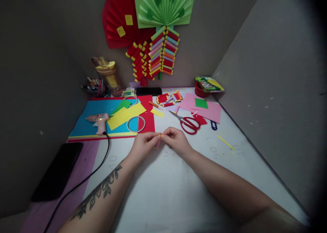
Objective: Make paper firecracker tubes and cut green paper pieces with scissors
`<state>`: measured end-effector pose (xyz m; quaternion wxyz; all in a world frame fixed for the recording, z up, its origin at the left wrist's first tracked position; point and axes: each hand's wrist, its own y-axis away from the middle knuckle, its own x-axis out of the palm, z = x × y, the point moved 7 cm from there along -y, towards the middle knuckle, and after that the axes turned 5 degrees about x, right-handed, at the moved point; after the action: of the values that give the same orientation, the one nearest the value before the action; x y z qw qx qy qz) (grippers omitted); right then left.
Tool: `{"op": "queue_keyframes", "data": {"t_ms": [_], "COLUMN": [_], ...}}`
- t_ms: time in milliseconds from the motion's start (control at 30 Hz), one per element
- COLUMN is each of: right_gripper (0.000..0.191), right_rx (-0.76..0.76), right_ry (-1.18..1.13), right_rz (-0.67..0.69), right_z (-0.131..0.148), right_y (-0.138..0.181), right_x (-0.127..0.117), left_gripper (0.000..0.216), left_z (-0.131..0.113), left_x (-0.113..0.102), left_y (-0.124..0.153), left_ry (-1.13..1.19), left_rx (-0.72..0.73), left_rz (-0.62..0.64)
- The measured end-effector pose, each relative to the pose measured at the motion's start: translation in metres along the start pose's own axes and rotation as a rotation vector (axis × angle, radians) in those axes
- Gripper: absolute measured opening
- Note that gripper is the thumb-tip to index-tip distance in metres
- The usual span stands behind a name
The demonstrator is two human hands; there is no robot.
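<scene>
Over the middle of the white table, my left hand [146, 144] and my right hand [176, 141] meet at a small pink paper roll [158, 143] with a yellow end. Left thumb and fingers close around the roll. The right fingertips pinch at its yellow end, and they partly hide it. Just beyond my right hand lie red-handled scissors [187, 122] with the blades apart. Behind them, a pile of finished red and yellow paper rolls [163, 98] sits beside a single pink roll [177, 109].
A pink glue gun [101, 122] and tape rings [136, 124] lie on coloured paper sheets [97, 107] at left; its black cord [89, 174] runs towards me. A dark phone [58, 170] lies at the left edge. Paper fans [166, 8] hang on the wall. A yellow strip [226, 142] lies right.
</scene>
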<state>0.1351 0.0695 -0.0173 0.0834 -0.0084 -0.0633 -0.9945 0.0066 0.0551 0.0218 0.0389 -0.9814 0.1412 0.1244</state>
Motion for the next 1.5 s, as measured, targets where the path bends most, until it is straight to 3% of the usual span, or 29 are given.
{"op": "queue_keyframes", "data": {"t_ms": [400,633,733,1033,1333,1500], "right_gripper": [0.018,0.022,0.024,0.024,0.027,0.028], "right_rx": [-0.002,0.024,0.022,0.005,0.036,0.018], "right_ry": [0.021,-0.042,-0.044,-0.038,-0.075,-0.056], "right_rz": [-0.017,0.006,0.009,0.014,0.043,0.047], "right_z": [0.002,0.003,0.002,0.001,0.002,0.004], "right_y": [0.001,0.001,0.0,0.0,-0.001,-0.002], "right_x": [-0.001,0.003,0.003,0.005,0.008,0.008], "left_gripper": [0.032,0.03,0.031,0.029,0.039,0.047], "left_z": [-0.001,0.023,0.029,0.03,0.03,0.029], "left_x": [0.002,0.004,0.004,0.005,0.011,0.011], "left_y": [0.0,0.0,0.0,0.0,-0.001,-0.001], "left_ry": [0.023,0.354,0.394,0.413,0.51,0.577], "left_rx": [0.005,-0.155,-0.182,-0.173,-0.21,-0.231], "left_rz": [0.029,-0.105,-0.131,-0.155,-0.109,-0.143]}}
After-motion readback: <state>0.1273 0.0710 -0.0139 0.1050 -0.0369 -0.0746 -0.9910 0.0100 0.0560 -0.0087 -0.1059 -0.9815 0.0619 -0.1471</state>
